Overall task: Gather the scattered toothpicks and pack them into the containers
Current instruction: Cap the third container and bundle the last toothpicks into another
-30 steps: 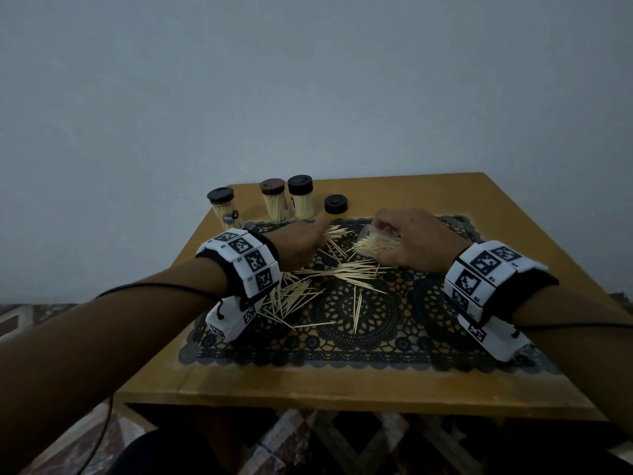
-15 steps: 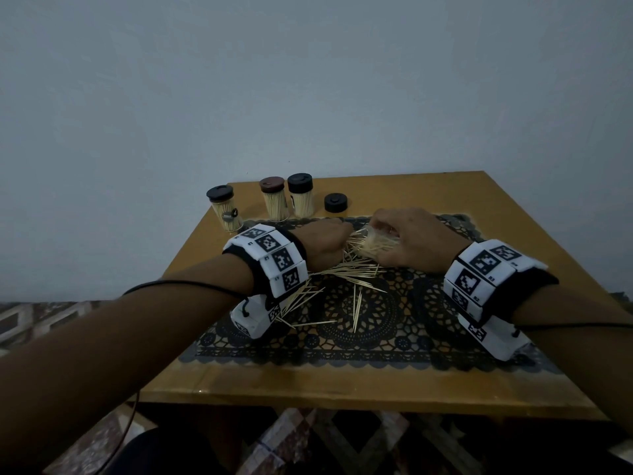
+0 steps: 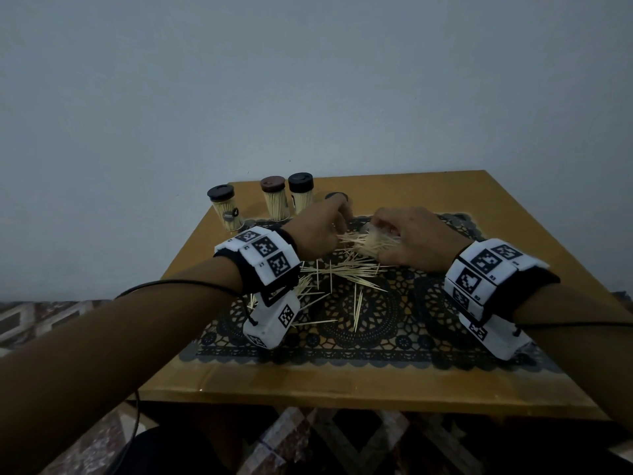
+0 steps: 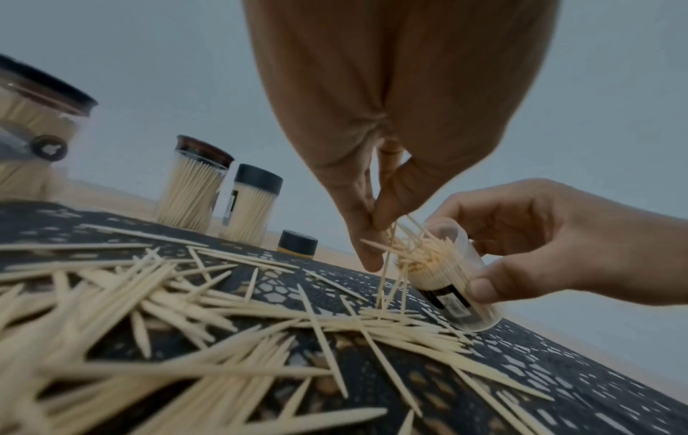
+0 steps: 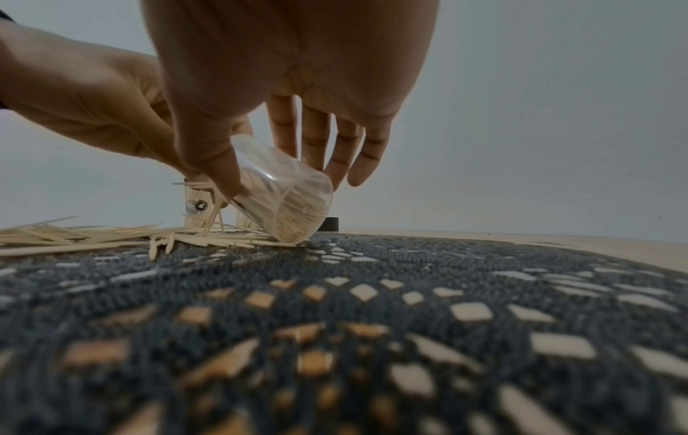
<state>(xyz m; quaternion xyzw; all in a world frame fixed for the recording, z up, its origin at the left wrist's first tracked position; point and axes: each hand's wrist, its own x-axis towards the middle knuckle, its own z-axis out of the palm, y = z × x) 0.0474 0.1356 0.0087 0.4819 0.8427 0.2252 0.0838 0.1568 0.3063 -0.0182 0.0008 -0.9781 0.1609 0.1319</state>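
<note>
Toothpicks [image 3: 342, 274] lie scattered across the black lace mat [image 3: 394, 323] on the wooden table [image 3: 376, 382], densest at the mat's far centre. Right hand [image 3: 416, 240] grips an uncapped clear container [image 4: 445, 272], thumb on one side and fingers curled round the other; the container is tilted, its lower edge resting on the mat and its mouth facing the left hand [image 3: 318, 231]. Left hand thumb and fingertips pinch a small bunch of toothpicks at the container's mouth, some ends inside, others hanging down to the mat. Three capped containers [image 3: 274, 200] packed with toothpicks stand upright on the table beyond the mat's far left corner. A loose black cap [image 4: 297, 244] sits on the table just right of them.
</note>
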